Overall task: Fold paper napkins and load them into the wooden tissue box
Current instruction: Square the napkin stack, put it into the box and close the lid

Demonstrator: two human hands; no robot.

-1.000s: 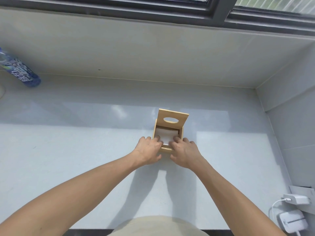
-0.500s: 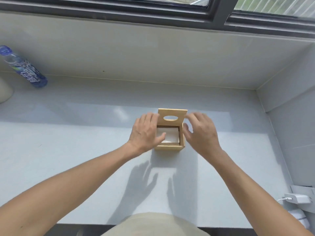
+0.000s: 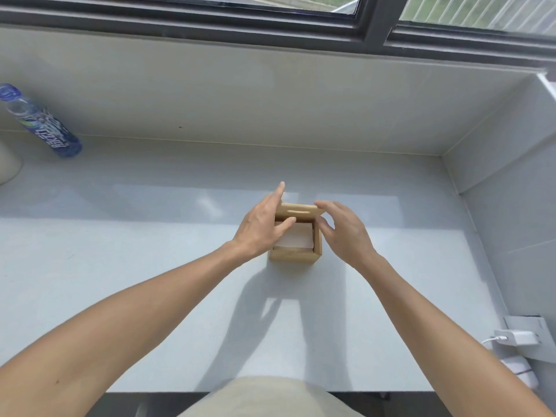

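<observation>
Nearby, bottle [image 3: 42, 123], charger [image 3: 516, 338], napkin-filled box [image 3: 294, 255].

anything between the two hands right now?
Head view: the small wooden tissue box, white napkins inside, slotted lid half-raised, between left hand and right hand.

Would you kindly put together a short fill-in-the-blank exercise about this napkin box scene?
1. The wooden tissue box holds a stack of ____ napkins.
2. The lid has a ____ cut in it.
3. The bottle with the blue label stands to the far ____.

Missing words: white; slot; left
</observation>
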